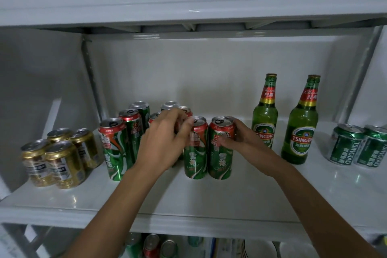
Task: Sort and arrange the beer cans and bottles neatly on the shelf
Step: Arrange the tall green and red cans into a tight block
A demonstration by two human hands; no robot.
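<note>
Hands [201, 138] hide rear tall cans [167, 109] on shelf [209, 199].

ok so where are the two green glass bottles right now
In the head view, the two green bottles stand upright right of centre on the shelf, between the right hand and the short green cans.

Shelf: you face a white, shiny shelf [209, 199] with a white back wall.
Left side: you see four short gold cans [56, 157] standing close together.
Middle: you see tall green and red cans [117, 148] standing in a bunch, some in front and some behind.
Right of middle: you see two green glass bottles [300, 123] standing up, a little apart.
Far right: you see two short green cans [356, 145] touching side by side at the edge.
</note>
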